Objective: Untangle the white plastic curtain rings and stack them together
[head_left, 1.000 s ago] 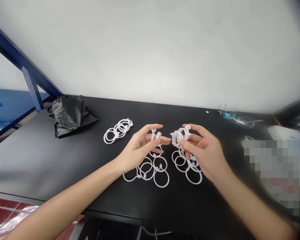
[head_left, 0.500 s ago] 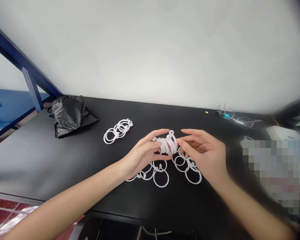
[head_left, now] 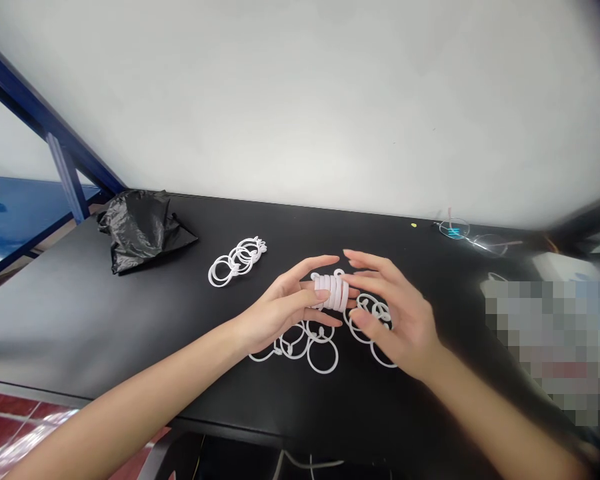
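My left hand (head_left: pixel 295 297) is closed round a stack of white curtain rings (head_left: pixel 330 291), lined up side by side with small eyelets at the top. Its thumb presses the near side of the stack. At the right end of the stack is my right hand (head_left: pixel 397 307), fingers apart and thumb stretched out; whether a fingertip touches the rings I cannot tell. Loose white rings (head_left: pixel 323 355) lie on the table below the left hand. More rings (head_left: pixel 365 327) lie below the right hand, which partly hides them.
A linked cluster of white rings (head_left: pixel 235 261) lies farther left on the black table (head_left: pixel 180 333). Beyond it sits a crumpled black plastic bag (head_left: pixel 140 230). Eyeglasses (head_left: pixel 473 237) rest at the back right, by the white wall (head_left: pixel 300 113). A blue metal frame (head_left: pixel 45 127) stands at left.
My right hand has shifted left and its fingers have spread from the end ring. The stack in my left hand has turned and its rings now sit closer together.
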The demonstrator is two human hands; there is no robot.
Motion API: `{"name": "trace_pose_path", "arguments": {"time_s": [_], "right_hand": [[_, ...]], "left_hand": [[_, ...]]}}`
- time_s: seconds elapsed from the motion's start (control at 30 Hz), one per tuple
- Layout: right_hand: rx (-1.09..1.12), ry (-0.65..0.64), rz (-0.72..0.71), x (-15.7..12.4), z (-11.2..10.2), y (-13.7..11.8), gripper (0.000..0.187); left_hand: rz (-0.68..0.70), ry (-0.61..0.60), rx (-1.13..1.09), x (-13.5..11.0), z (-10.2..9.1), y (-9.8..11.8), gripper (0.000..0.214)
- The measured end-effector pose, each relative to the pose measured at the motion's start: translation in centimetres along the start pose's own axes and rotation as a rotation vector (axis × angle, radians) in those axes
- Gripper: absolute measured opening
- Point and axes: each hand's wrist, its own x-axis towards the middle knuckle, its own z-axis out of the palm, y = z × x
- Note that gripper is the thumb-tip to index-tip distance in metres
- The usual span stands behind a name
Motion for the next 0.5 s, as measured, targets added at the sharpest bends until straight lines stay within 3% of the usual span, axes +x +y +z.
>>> {"name": "trace_pose_path", "arguments": {"time_s": [0.1, 0.23, 0.4, 0.5], "right_hand": [[-0.052, -0.098, 0.017, -0.2, 0.0, 0.6, 0.033], [0.019, -0.082, 0.151, -0.2, -0.1, 1.3, 0.035], [0.034, -0.108, 0.103, -0.2, 0.1, 1.1, 0.057], [0.006, -0.047, 0.15, -0.2, 0.4, 0.9, 0.039]], "left_hand": [[0.006, -0.03, -0.006, -0.1, -0.1, 0.1, 0.045], [0.014, -0.054, -0.026, -0.3, -0.2, 0.3, 0.041], [0.026, -0.089, -0.086, -0.3, -0.2, 1.1, 0.037], [0.1, 0.005, -0.137, -0.3, -0.4, 1.9, 0.036]]}}
